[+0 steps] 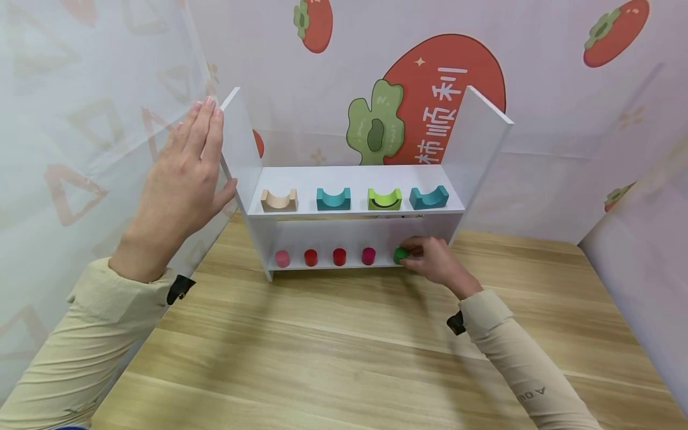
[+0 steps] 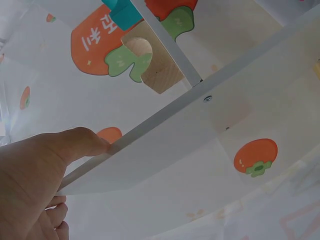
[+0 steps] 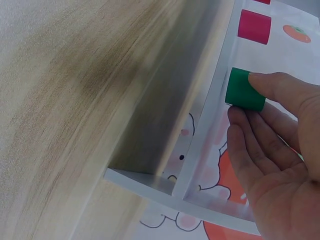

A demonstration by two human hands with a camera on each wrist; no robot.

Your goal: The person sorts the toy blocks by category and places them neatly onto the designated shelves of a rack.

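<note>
A white two-tier shelf (image 1: 349, 216) stands on the table with tall side panels. My left hand (image 1: 188, 173) holds its left side panel (image 2: 150, 160), with the thumb at the front edge and the fingers along the outer side. My right hand (image 1: 436, 260) pinches a green cylinder (image 3: 245, 90) between thumb and fingers at the right end of the lower tier. To its left stand a magenta cylinder (image 1: 368, 256), two red cylinders (image 1: 340, 257) and a pink cylinder (image 1: 282, 258), in a spaced row.
Along the upper tier sit a natural wood arch block (image 1: 279, 203), two teal arch blocks (image 1: 333, 201) and a lime green arch block (image 1: 384, 200), hollows facing up. A persimmon-printed cloth (image 1: 553, 107) hangs behind. The wood-grain table (image 1: 322, 340) spreads in front.
</note>
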